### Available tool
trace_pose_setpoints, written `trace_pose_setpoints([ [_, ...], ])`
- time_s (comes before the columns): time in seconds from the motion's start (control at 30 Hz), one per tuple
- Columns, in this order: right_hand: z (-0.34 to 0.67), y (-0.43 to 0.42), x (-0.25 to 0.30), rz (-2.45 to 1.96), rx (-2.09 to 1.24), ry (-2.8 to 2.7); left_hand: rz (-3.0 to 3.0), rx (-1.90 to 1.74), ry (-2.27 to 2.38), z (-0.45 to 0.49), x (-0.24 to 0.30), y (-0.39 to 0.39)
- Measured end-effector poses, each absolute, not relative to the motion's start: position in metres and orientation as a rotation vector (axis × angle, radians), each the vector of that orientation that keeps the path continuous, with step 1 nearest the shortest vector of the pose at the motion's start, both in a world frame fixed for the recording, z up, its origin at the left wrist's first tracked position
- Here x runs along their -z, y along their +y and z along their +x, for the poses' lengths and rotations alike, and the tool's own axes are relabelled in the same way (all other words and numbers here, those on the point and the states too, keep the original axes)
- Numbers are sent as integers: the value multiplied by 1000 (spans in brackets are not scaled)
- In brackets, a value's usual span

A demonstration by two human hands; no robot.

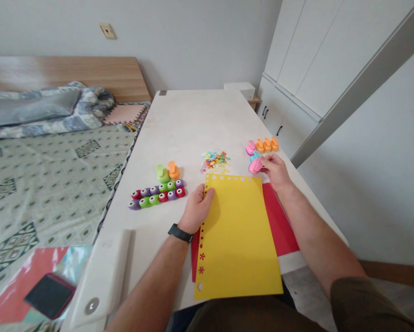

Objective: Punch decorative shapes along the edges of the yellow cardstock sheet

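My left hand (198,206) grips the left edge of a yellow sheet of paper (241,235), thumb on top. Small shapes are punched along the sheet's left and top edges. My right hand (275,170) has its fingers closed on a pink craft punch (255,165), just beyond the sheet's top right corner. A blue punch (254,155) stands right behind it. Red paper (281,223) lies beneath the yellow sheet and sticks out on both sides. Past the sheet's top edge is a pile of colourful paper confetti (215,160).
Several orange punches (267,145) and another pink punch (250,147) stand at the right. On the left are rows of small punches (157,193), with a green punch (162,173) and an orange one behind. A long white device (105,272) lies at the table's (193,120) left edge, beside a bed (55,184).
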State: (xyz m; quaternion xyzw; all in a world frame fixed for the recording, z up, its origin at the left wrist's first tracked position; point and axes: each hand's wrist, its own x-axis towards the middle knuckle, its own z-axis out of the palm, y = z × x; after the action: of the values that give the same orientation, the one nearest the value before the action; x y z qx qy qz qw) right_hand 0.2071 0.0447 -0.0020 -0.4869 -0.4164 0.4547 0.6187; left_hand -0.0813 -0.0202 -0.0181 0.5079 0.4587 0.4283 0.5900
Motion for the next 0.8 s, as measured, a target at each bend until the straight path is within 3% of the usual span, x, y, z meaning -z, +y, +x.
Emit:
trace_pose_setpoints([
  [0.27, 208, 48, 0, -1067, -956, -892, 1140, -986, 1045, -81, 18, -21],
  [0.8, 213, 54, 7, -1031, -1094, -788, 1294, -982, 1151, -83, 18, -21],
])
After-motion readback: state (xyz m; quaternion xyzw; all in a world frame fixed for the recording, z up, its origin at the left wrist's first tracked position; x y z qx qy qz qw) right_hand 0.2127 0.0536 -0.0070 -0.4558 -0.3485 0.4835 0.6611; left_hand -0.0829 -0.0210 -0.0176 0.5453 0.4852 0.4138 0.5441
